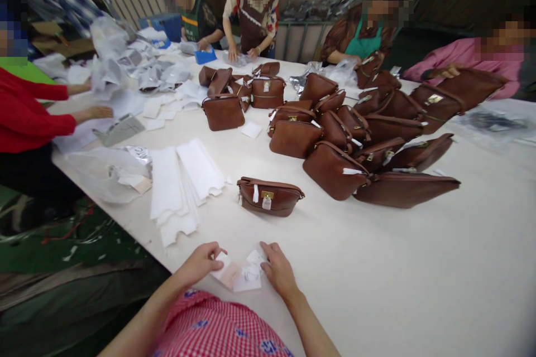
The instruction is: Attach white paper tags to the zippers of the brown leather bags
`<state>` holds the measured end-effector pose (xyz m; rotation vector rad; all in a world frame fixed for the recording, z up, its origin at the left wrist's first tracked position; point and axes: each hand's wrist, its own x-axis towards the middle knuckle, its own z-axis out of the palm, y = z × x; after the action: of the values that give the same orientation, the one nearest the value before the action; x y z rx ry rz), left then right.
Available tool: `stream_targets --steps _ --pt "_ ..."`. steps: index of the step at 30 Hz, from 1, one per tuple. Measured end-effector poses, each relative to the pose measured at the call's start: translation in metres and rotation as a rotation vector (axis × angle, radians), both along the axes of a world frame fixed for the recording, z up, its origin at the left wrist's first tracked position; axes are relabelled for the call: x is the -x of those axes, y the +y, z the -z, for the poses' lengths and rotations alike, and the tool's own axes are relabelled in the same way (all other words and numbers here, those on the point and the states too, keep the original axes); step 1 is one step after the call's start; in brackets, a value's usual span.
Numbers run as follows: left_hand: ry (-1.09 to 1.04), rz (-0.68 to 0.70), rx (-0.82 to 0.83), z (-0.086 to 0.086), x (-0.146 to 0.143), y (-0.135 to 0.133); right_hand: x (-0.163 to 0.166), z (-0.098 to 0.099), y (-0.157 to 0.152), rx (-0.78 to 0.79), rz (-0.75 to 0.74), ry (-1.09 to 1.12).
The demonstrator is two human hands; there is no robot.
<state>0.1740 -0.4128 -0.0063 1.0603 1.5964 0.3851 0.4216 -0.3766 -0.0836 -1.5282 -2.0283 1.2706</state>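
At the table's near edge, my left hand (pixel 201 263) pinches a white and pale pink card (pixel 227 273) between thumb and fingers. My right hand (pixel 280 270) is closed at the right edge of a small white tag (pixel 253 270), which shows thin, light strings. The card and the tag lie side by side between my hands, low over the tabletop. Just beyond them stands a small brown handbag (pixel 270 203) with a gold clasp and white tags hanging from its front.
Stacked white paper sheets (pixel 171 189) and a clear plastic bag (pixel 104 175) lie to the left. Many brown handbags (pixel 335 170) crowd the middle and right of the white table (pixel 397 279). Co-workers stand round the far side, and a red-sleeved person (pixel 33 109) works at left.
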Motion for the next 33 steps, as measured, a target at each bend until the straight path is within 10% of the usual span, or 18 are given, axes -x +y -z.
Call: stream_targets --steps 6,11,15,24,33 --pt "-0.164 -0.032 -0.068 -0.042 -0.005 0.007 0.002 -0.039 -0.004 0.142 0.084 0.242" --pt "0.017 0.072 -0.164 -0.058 -0.034 0.013 0.018 -0.081 -0.012 0.69 0.08 0.709" --pt "0.094 0.221 -0.153 -0.067 -0.063 0.017 0.027 -0.084 -0.007 0.885 0.443 1.099" --pt "-0.091 0.19 -0.099 -0.055 -0.101 0.034 -0.015 -0.094 0.03 0.851 0.907 1.452" --pt "-0.196 0.291 0.082 -0.043 -0.119 0.072 -0.058 -0.094 0.058 0.606 0.855 1.322"
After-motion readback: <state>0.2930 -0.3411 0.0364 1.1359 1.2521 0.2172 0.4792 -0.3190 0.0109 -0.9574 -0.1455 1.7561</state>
